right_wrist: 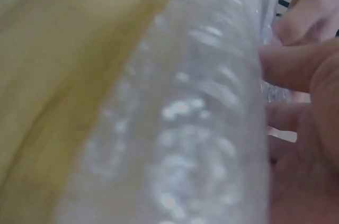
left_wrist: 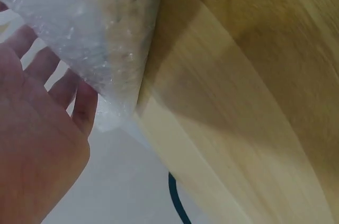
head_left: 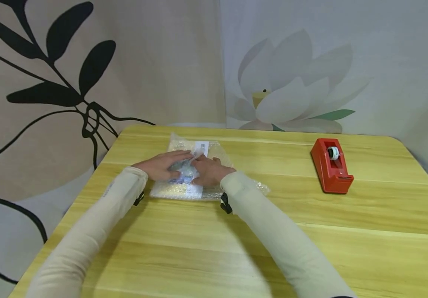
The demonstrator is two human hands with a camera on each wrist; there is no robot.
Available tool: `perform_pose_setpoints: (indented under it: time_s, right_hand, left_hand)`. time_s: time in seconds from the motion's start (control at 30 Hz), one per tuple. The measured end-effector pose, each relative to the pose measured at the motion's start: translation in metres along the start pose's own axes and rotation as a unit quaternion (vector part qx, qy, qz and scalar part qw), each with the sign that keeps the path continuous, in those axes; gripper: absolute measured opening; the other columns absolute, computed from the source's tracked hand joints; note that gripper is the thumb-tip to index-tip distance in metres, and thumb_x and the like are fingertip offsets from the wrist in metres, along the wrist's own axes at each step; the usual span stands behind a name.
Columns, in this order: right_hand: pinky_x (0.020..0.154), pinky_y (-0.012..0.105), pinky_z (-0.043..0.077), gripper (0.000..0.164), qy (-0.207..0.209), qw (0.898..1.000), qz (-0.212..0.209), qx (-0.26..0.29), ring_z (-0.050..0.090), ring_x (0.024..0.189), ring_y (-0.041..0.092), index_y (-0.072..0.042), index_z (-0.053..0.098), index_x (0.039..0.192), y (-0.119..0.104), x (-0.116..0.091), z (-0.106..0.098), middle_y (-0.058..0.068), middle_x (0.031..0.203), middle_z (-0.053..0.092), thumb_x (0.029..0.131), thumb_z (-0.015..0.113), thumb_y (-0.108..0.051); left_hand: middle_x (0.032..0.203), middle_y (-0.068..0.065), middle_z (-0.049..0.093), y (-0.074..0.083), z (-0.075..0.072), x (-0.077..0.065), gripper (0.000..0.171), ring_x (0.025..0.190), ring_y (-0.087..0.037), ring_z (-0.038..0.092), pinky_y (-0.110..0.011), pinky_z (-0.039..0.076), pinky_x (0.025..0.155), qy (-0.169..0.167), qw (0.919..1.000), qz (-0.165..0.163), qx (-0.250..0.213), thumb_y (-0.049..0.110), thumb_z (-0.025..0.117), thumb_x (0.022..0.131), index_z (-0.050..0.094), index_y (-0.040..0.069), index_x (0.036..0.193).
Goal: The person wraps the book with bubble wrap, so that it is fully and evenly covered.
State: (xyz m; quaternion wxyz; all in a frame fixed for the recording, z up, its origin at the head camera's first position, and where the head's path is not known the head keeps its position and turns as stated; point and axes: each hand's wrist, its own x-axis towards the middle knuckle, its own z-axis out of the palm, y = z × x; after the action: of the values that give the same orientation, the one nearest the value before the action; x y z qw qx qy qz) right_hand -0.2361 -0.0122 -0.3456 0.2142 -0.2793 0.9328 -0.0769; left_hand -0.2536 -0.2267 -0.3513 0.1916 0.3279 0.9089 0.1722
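Note:
A flat packet in clear bubble wrap [head_left: 214,193] lies on the table, with white printed labels and a blue patch showing through. My left hand [head_left: 165,164] rests over its left part, fingers stretched across the wrap and thumb lower down. From the right, my right hand [head_left: 211,170] pinches the wrap near the middle, its fingers bent. A loose fold of plastic [head_left: 198,153] stands up between the two hands. The left wrist view shows spread fingers [left_wrist: 63,83] along the edge of the wrap. What lies inside the packet is partly hidden.
A red tape dispenser [head_left: 332,167] with a small white-cored roll stands on the right of the wooden table [head_left: 184,248]. Behind the table hangs cloth [head_left: 184,62] printed with dark leaves and a pale flower. The table's left edge runs close to the left forearm.

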Motion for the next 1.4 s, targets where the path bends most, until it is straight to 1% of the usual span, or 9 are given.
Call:
perform_pose_setpoints:
  time_s: [0.1, 0.27, 0.5, 0.6, 0.67, 0.83, 1.0, 1.2, 1.4]
  right_hand:
    - [0.127, 0.057, 0.014, 0.071, 0.015, 1.000, -0.007, -0.023, 0.011, 0.159, 0.024, -0.016, 0.028, 0.160, -0.002, -0.004, 0.004, 0.004, 0.170, 0.018, 0.101, 0.055, -0.046]
    - [0.126, 0.059, 0.017, 0.063, 0.044, 0.997, -0.022, -0.055, 0.014, 0.158, 0.028, -0.018, 0.032, 0.158, -0.002, -0.015, 0.010, 0.008, 0.169, 0.022, 0.104, 0.050, -0.044]
    - [0.124, 0.058, 0.026, 0.061, 0.021, 0.998, -0.037, -0.038, 0.018, 0.158, 0.027, -0.020, 0.034, 0.158, 0.015, -0.041, 0.002, 0.011, 0.169, 0.020, 0.103, 0.055, -0.036]
    - [0.121, 0.057, 0.032, 0.062, 0.030, 0.998, -0.039, -0.035, 0.026, 0.155, 0.031, -0.016, 0.036, 0.157, 0.026, -0.053, -0.001, 0.015, 0.168, 0.021, 0.102, 0.058, -0.034]
    - [0.120, 0.052, 0.036, 0.063, 0.042, 0.998, -0.039, -0.029, 0.030, 0.153, 0.032, -0.013, 0.037, 0.156, 0.034, -0.063, -0.002, 0.016, 0.167, 0.023, 0.101, 0.060, -0.033]
    - [0.121, 0.046, 0.037, 0.062, 0.081, 0.996, -0.040, 0.007, 0.034, 0.151, 0.035, -0.007, 0.039, 0.154, 0.054, -0.088, -0.001, 0.020, 0.163, 0.031, 0.100, 0.062, -0.030]
    - [0.118, 0.051, 0.039, 0.063, 0.114, 0.992, -0.005, 0.046, 0.045, 0.143, 0.039, -0.004, 0.042, 0.151, 0.073, -0.109, 0.006, 0.021, 0.156, 0.043, 0.099, 0.064, -0.030]
    - [0.105, 0.051, 0.051, 0.060, 0.144, 0.983, 0.012, 0.112, 0.064, 0.123, 0.037, 0.000, 0.048, 0.145, 0.087, -0.123, 0.019, 0.022, 0.140, 0.061, 0.097, 0.066, -0.029]
    - [0.093, 0.047, 0.057, 0.059, 0.138, 0.974, 0.032, 0.180, 0.071, 0.103, 0.027, -0.002, 0.049, 0.144, 0.091, -0.130, 0.028, 0.024, 0.132, 0.064, 0.096, 0.068, -0.030]
  left_hand:
    - [0.171, -0.010, 0.012, -0.001, 0.000, 0.000, 0.068, 0.157, -0.038, 0.009, -0.068, 0.008, 0.123, -0.003, 1.0000, -0.005, 0.004, 0.022, 0.053, 0.100, 0.023, 0.017, 0.161]
    - [0.171, -0.009, 0.014, 0.000, 0.004, 0.001, 0.068, 0.157, -0.039, 0.009, -0.068, 0.007, 0.123, 0.010, 0.9994, -0.011, 0.032, 0.027, 0.054, 0.099, 0.027, 0.019, 0.160]
    - [0.170, -0.008, 0.017, 0.003, 0.007, 0.005, 0.072, 0.157, -0.039, 0.010, -0.069, 0.013, 0.122, 0.023, 0.9974, -0.018, 0.066, 0.034, 0.059, 0.093, 0.032, 0.022, 0.159]
    - [0.170, -0.009, 0.018, 0.003, 0.007, 0.006, 0.074, 0.157, -0.038, 0.011, -0.068, 0.016, 0.122, 0.027, 0.9967, -0.018, 0.074, 0.034, 0.060, 0.091, 0.033, 0.021, 0.158]
    - [0.170, -0.009, 0.018, 0.002, 0.006, 0.006, 0.074, 0.156, -0.038, 0.012, -0.069, 0.017, 0.121, 0.029, 0.9966, -0.018, 0.075, 0.033, 0.060, 0.091, 0.033, 0.021, 0.158]
    - [0.170, -0.009, 0.018, 0.001, 0.006, 0.005, 0.074, 0.156, -0.038, 0.013, -0.070, 0.019, 0.120, 0.031, 0.9970, -0.015, 0.069, 0.034, 0.061, 0.090, 0.033, 0.022, 0.158]
    - [0.169, -0.011, 0.018, 0.000, 0.007, 0.005, 0.074, 0.156, -0.039, 0.012, -0.068, 0.015, 0.122, 0.033, 0.9975, -0.004, 0.063, 0.034, 0.060, 0.090, 0.034, 0.019, 0.158]
    - [0.169, -0.012, 0.017, 0.001, 0.006, 0.005, 0.074, 0.157, -0.038, 0.010, -0.065, 0.010, 0.124, 0.026, 0.9982, -0.005, 0.054, 0.032, 0.061, 0.091, 0.033, 0.018, 0.158]
    - [0.169, -0.012, 0.016, 0.000, 0.007, 0.007, 0.075, 0.157, -0.037, 0.009, -0.064, 0.008, 0.125, 0.023, 0.9987, -0.006, 0.046, 0.031, 0.062, 0.091, 0.033, 0.018, 0.158]
